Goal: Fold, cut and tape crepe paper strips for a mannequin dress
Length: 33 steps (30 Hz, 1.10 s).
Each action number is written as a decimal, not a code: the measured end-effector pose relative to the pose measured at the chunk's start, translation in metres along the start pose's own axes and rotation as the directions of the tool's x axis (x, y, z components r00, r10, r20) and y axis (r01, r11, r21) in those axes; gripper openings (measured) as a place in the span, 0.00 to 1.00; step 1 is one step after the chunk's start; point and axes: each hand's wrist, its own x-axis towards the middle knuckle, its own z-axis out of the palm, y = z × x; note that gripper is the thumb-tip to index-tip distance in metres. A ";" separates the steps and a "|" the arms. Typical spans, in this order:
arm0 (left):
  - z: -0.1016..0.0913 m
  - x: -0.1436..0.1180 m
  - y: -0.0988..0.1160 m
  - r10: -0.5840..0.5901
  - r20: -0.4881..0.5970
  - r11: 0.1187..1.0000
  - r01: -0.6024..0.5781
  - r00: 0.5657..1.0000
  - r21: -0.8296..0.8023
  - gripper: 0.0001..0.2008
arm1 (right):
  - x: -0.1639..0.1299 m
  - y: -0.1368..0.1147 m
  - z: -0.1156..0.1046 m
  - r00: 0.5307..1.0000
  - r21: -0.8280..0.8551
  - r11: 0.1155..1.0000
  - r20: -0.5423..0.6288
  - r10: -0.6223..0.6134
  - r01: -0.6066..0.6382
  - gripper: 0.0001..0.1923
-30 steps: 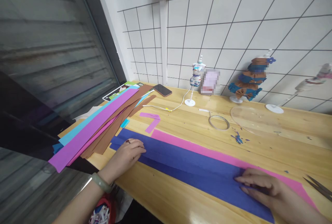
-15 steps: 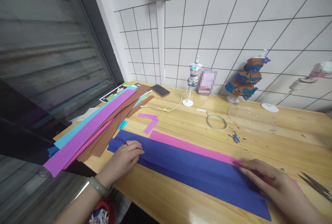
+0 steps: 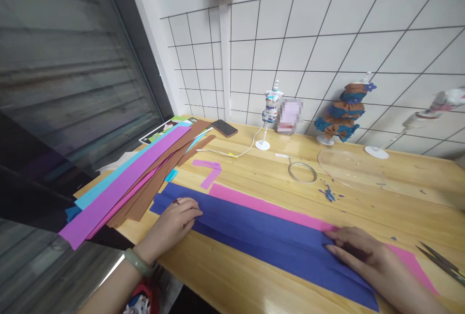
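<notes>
A dark blue strip of crepe-like paper (image 3: 261, 236) lies lengthwise on the table, over a pink strip (image 3: 269, 207) whose far edge and right end show. My left hand (image 3: 179, 217) rests on the blue strip's left part, fingers loosely bent and fingertips on the paper, not wrapped round it. On the right part, my right hand (image 3: 359, 251) touches the blue paper with its thumb. Its forefinger lies at the border with the pink strip, and a gap shows between thumb and forefinger. The undersides of both hands are hidden.
Purple (image 3: 131, 183), brown and light blue strips are piled at the left, partly past the table edge. Scissors (image 3: 441, 260) lie at the right. Behind stand small dress forms (image 3: 271, 105), a phone (image 3: 224, 128), a wire ring (image 3: 302, 172) and blue scraps (image 3: 330, 193).
My right hand has slid slightly left along the blue strip, and its thumb and forefinger are farther apart. More of the pink strip's right end shows. My left hand stays put.
</notes>
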 end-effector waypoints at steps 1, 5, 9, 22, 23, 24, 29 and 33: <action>-0.001 0.000 0.001 -0.003 0.012 1.000 0.003 1.000 0.004 0.14 | 0.000 0.000 0.001 1.000 -0.011 1.000 -0.005 -0.010 0.010 0.17; -0.009 0.004 0.010 -0.023 0.094 1.000 0.023 0.995 0.005 0.11 | -0.001 0.000 0.003 0.999 -0.047 0.998 -0.033 -0.037 0.036 0.17; -0.013 0.008 0.016 -0.055 0.154 0.998 0.054 0.986 0.013 0.12 | -0.001 -0.001 0.004 0.998 -0.071 0.997 -0.044 -0.034 0.030 0.17; -0.001 0.041 0.021 0.028 0.206 0.999 -0.036 0.978 0.036 0.18 | 0.003 0.009 0.004 0.975 -0.241 0.970 -0.211 -0.071 0.018 0.20; -0.001 0.044 0.023 0.029 0.210 0.999 -0.036 0.977 0.031 0.19 | 0.004 0.012 0.003 0.971 -0.269 0.963 -0.222 -0.083 0.021 0.21; 0.000 0.048 0.025 0.028 0.218 0.999 -0.035 0.975 0.025 0.19 | 0.004 0.014 0.003 0.970 -0.293 0.956 -0.226 -0.091 0.021 0.21; 0.001 0.062 0.027 0.023 0.285 0.999 -0.029 0.958 0.017 0.23 | 0.004 0.014 0.000 0.987 -0.343 0.939 -0.157 -0.037 -0.019 0.20; 0.002 0.070 0.025 0.042 0.312 0.999 -0.034 0.949 -0.030 0.23 | 0.007 0.010 -0.001 0.995 -0.296 0.955 -0.098 -0.028 -0.002 0.18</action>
